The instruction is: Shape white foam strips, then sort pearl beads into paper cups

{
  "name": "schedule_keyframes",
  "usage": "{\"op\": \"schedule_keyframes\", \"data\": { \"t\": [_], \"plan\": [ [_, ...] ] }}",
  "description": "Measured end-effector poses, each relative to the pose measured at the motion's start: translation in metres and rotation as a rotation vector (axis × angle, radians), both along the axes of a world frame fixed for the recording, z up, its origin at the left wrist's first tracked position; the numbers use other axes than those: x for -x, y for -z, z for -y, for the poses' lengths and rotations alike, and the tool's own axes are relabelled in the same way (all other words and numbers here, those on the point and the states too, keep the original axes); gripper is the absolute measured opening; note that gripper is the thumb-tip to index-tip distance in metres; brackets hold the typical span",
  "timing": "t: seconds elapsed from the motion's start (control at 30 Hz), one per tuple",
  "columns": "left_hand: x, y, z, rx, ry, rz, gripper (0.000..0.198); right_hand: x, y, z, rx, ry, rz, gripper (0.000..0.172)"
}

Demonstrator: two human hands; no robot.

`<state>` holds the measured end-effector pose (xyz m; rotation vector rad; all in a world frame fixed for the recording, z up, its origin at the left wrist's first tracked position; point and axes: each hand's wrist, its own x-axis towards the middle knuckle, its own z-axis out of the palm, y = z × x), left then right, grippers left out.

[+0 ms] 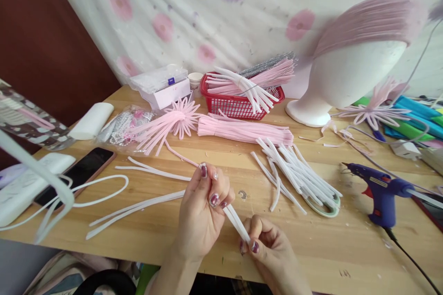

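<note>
White pipe cleaners (236, 222) run between my two hands. My left hand (204, 214) is closed around them, its fingers curled in. My right hand (265, 244) pinches their lower ends between thumb and fingertips. Beyond my left hand, more white pipe cleaners (138, 205) fan out leftward, and a single pink pipe cleaner (178, 153) lies behind it; whether these are in its grip I cannot tell. On the table to the right lies a pile of white pipe cleaners (297, 177) with a roll of tape (332, 209) partly under it.
A blue glue gun (384, 189) stands at right, its cord trailing forward. Behind are a pink bundle (242, 130), a red basket (231, 105) and a white foam head (353, 73). A phone (79, 170) and power strip (34, 184) lie at left.
</note>
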<state>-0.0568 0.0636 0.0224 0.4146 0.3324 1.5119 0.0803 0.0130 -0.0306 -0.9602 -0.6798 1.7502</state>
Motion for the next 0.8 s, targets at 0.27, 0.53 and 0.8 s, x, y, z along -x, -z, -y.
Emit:
{"op": "schedule_keyframes", "data": {
  "t": [0.27,0.53,0.8],
  "plan": [
    [0.002,0.000,-0.001,-0.017,0.015,-0.013,0.025,-0.002,0.002,-0.001,-0.018,-0.035,0.028,0.037],
    [-0.003,-0.003,0.000,-0.040,0.027,-0.008,0.022,-0.001,0.002,0.002,0.016,-0.001,-0.017,0.041],
    [-0.005,-0.001,0.004,-0.025,0.020,-0.022,0.023,-0.005,0.011,0.002,-0.052,-0.031,-0.001,0.041]
  ]
}}
